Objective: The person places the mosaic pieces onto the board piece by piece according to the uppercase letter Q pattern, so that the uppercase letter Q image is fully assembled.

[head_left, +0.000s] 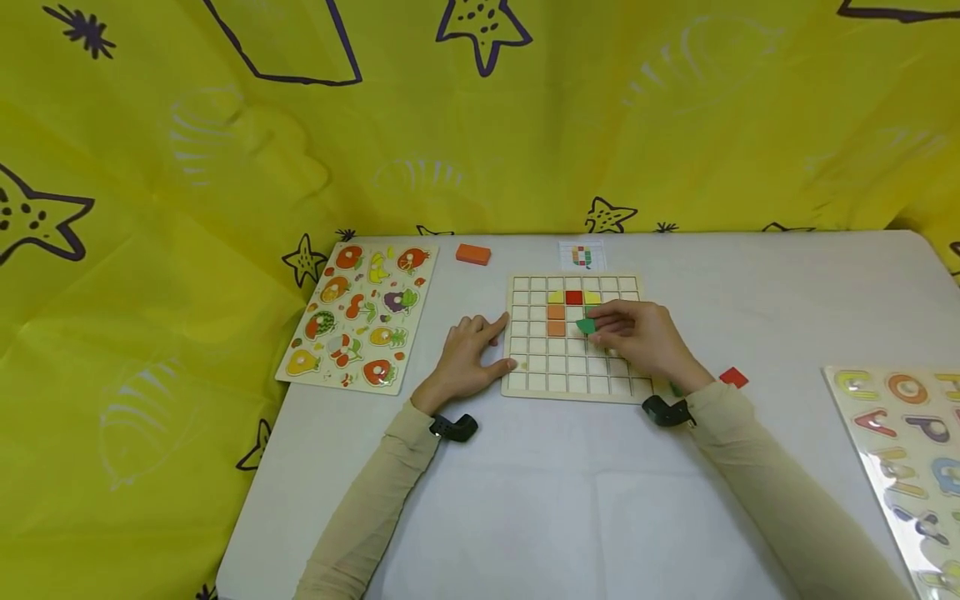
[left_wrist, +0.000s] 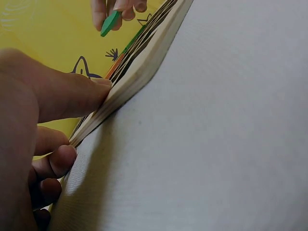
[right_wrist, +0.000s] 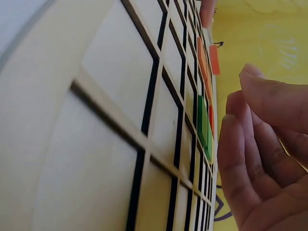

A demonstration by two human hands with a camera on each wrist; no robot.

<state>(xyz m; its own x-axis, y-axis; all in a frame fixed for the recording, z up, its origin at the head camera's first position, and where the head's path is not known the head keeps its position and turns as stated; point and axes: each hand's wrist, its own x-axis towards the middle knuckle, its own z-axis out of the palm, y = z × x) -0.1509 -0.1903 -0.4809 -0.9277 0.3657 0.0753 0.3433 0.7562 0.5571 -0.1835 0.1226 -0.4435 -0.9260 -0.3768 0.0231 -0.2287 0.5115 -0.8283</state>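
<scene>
A wooden grid board (head_left: 536,382) lies on the table. Against its left edge my left hand (head_left: 467,358) rests, thumb and index finger spread apart; the thumb (left_wrist: 82,94) presses the rim. My right hand (head_left: 637,333) is over the board's right half and pinches a green tile with a curved edge (head_left: 585,327) between thumb and fingertips. In the right wrist view that tile is hidden behind the fingers (right_wrist: 233,159). Set in the grid are a red square tile (head_left: 573,297) between two yellow tiles (head_left: 555,297), two orange tiles (head_left: 556,320), and green tiles (right_wrist: 203,122).
Behind the board lies a small pattern card (head_left: 582,256), with an orange block (head_left: 473,254) to its left. A red tile (head_left: 733,377) lies beside the right wrist. A fruit puzzle (head_left: 358,317) is at left, a letter puzzle (head_left: 900,467) at right. A yellow curtain (head_left: 480,150) hangs behind.
</scene>
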